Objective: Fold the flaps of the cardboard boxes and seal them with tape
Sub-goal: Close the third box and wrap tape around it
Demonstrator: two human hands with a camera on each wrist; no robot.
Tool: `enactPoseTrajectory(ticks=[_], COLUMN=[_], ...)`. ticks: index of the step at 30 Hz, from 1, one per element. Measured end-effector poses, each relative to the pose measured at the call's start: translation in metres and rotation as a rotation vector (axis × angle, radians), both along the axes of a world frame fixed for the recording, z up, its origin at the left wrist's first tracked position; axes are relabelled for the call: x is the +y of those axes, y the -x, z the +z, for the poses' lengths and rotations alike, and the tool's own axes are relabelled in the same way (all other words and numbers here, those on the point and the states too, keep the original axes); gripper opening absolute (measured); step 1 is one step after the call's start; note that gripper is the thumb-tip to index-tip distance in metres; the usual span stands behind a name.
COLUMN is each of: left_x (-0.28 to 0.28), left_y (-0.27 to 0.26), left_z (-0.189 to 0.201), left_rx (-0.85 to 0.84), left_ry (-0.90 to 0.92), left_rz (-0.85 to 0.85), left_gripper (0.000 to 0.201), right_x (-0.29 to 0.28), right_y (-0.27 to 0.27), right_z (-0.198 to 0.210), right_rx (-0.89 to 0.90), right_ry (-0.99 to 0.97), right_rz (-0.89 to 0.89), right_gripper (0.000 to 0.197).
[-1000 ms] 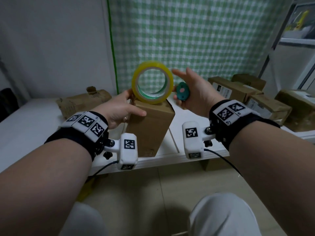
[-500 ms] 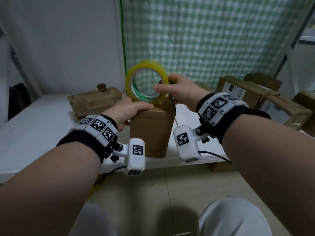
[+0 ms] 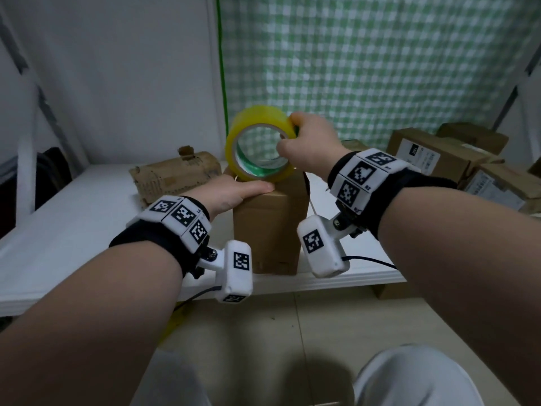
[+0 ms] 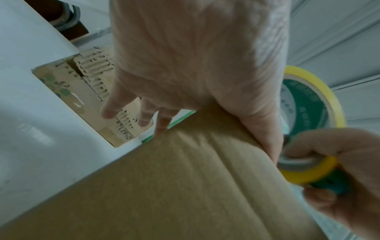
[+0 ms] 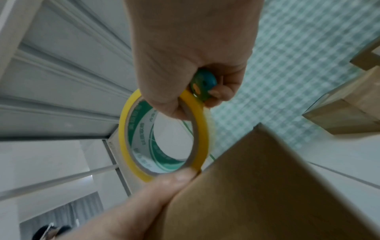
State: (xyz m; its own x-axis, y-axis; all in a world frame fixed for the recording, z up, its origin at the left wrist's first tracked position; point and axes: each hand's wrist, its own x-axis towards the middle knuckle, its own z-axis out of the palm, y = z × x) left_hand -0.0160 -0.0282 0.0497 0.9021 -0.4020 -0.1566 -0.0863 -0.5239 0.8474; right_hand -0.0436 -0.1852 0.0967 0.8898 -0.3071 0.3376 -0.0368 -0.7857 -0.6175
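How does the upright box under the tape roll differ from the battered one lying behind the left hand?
The upright box stands on end near the table's front edge; the battered box lies on its side further back. The upright box has smooth, plain faces; the battered box is crumpled, its surface torn. The left hand rests on the upright box, with the tape roll on top; nothing touches the battered box. Both are brown cardboard.

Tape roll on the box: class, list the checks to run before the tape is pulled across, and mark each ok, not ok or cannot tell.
1. Box upright on table: ok.
2. Left hand steadies the box top: ok.
3. Right hand has a grip on the tape roll: ok.
4. Roll touches the box top: ok.
5. Flaps folded flat: cannot tell.
6. Tape end stuck to the box: cannot tell.
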Motion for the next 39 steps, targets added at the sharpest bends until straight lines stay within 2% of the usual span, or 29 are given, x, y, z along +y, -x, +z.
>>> enactPoseTrajectory(ticks=[3,9,13,17,23,25,28,30,33,36,39], left_x=[0.001,-0.001,0.001,-0.002,-0.008,-0.01,-0.017,-0.026,-0.038,-0.043,-0.044], left_y=[0.001,0.002,-0.001,0.0,0.001,-0.001,-0.003,-0.001,0.002,0.002,0.003], left_z=[0.001,0.002,0.003,0.004,0.009,0.016,0.03,0.035,0.028,0.019,0.018], left_rx=[-0.04,-0.082,-0.076,-0.09,-0.17,-0.203,-0.342,-0.354,-0.31,-0.333,-0.34], left_ry=[-0.017,-0.068,-0.137,-0.168,-0.24,-0.313,-0.471,-0.509,-0.458,-0.394,-0.419], left_rz=[-0.036,-0.087,-0.099,-0.106,-0.118,-0.147,-0.183,-0.222,-0.229,-0.165,-0.154], left_gripper=[0.076,0.069,0.069,0.067,0.066,0.068,0.067,0.074,0.091,0.093,0.095], right_x=[-0.019,-0.04,-0.048,-0.052,-0.064,-0.065,-0.066,-0.063,-0.055,-0.053,-0.057], right_y=[0.012,0.032,0.041,0.045,0.045,0.045,0.045,0.043,0.042,0.042,0.041], right_z=[0.014,0.018,0.029,0.023,0.006,0.002,-0.001,-0.002,-0.009,-0.017,-0.011], right_rx=[-0.046,0.015,0.045,0.093,0.027,0.013,-0.016,-0.022,-0.018,-0.044,-0.061], right_ry=[0.041,0.203,0.331,0.422,0.305,0.267,0.212,0.163,0.047,-0.093,-0.051], right_rz=[-0.075,-0.146,-0.18,-0.201,-0.205,-0.213,-0.218,-0.203,-0.181,-0.18,-0.168], right_gripper=[0.004,0.008,0.019,0.016,0.012,0.012,0.013,0.017,0.021,0.019,0.013])
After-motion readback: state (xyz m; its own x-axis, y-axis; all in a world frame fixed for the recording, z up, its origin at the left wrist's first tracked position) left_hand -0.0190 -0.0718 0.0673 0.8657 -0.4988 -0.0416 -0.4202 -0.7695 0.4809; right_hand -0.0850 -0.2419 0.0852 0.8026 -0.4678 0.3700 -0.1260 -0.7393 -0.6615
